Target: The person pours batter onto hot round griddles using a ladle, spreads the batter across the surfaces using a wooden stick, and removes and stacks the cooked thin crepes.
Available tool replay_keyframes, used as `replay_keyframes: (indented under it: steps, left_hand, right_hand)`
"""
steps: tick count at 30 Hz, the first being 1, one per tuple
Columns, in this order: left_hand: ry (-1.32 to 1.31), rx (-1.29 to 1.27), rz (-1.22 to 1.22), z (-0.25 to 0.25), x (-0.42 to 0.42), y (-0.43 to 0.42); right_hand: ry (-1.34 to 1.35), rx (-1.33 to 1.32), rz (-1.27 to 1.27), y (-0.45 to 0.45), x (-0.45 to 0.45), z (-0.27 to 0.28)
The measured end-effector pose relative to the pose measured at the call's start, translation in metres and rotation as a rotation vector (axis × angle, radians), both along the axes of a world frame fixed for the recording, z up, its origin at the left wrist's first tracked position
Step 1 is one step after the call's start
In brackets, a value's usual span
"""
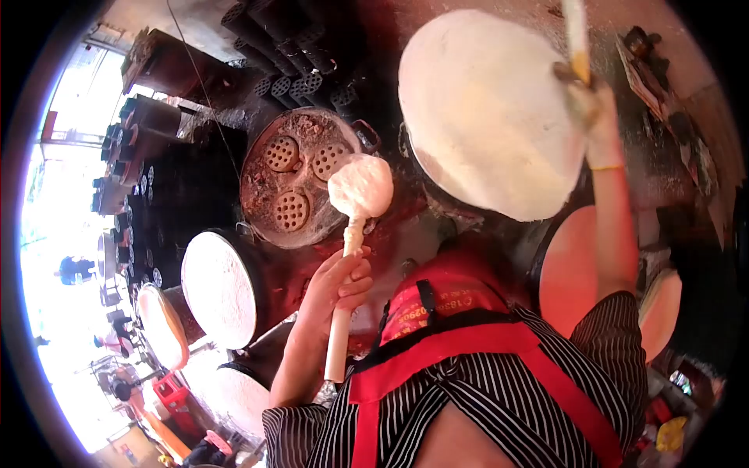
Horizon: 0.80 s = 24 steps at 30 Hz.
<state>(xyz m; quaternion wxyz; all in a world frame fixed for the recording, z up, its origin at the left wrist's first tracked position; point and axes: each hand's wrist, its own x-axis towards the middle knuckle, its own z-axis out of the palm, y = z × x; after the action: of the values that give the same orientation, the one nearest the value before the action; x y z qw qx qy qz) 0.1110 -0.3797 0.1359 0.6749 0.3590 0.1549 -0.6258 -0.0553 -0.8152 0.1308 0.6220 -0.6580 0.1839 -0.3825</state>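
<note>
My left hand (337,282) is wrapped round a pale wooden stick (339,335), held upright in front of my apron. A whitish rounded lump (360,187) covers the stick's top; its material is unclear. At upper right, my right hand (594,117) is closed around a long light-coloured handle (576,35) with a yellowish section; the tool's far end is out of view. Beside that hand spreads a large, thin, pale round sheet (488,117), like a flatbread or crepe, over a dark round griddle (437,187). Whether my right hand touches the sheet I cannot tell.
An open round stove (253,214) holds perforated coal briquettes (291,210) behind the stick. More round pale-topped griddles stand at left (220,288) and right (569,265). Stacked briquettes (289,86) line the back. A red crate-like object (172,391) is at lower left.
</note>
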Motion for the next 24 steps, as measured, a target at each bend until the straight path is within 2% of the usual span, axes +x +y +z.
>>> replay_keyframes:
  steps: [1, 3, 5, 6, 9, 12, 15, 17, 19, 21, 22, 24]
  left_hand:
    - [-0.006, 0.014, -0.049, -0.002, 0.002, 0.005]
    - [-0.017, 0.043, -0.143, -0.006, 0.005, 0.013]
    - [-0.014, 0.048, -0.211, -0.014, 0.005, 0.020]
    - [-0.020, 0.058, -0.245, -0.015, 0.004, 0.020]
    - [0.003, 0.070, -0.329, -0.028, -0.003, 0.018]
    - [0.116, 0.071, -0.369, -0.038, -0.019, 0.012]
    - [0.254, 0.098, -0.383, -0.041, -0.045, -0.004]
    - [0.399, 0.120, -0.333, -0.041, -0.067, -0.012]
    - [0.317, 0.019, -0.376, -0.051, -0.090, -0.015]
    - [0.139, 0.062, -0.389, -0.059, -0.107, -0.015]
    - [0.049, 0.076, -0.394, -0.059, -0.116, -0.017]
    - [-0.060, 0.101, -0.402, -0.057, -0.134, -0.027]
  right_hand:
    - [-0.135, 0.042, 0.099, -0.001, -0.025, 0.004]
    - [-0.036, 0.086, -0.289, 0.018, -0.080, 0.009]
    - [-0.167, 0.312, -0.346, 0.055, -0.141, 0.023]
    - [-0.091, 0.280, -0.396, 0.046, -0.201, 0.009]
    - [-0.060, 0.366, -0.699, 0.101, -0.311, 0.013]
    - [0.552, 0.042, -1.089, 0.128, -0.453, 0.023]
    - [1.176, -0.041, -1.284, 0.167, -0.535, 0.079]
    - [0.817, -0.165, -1.156, 0.161, -0.663, 0.091]
    - [1.395, -0.505, -1.208, 0.148, -0.713, 0.146]
    - [1.023, -0.590, -1.210, 0.129, -0.734, 0.155]
    - [1.331, -0.868, -1.247, 0.125, -0.736, 0.159]
    - [1.542, -1.052, -1.319, 0.129, -0.696, 0.149]
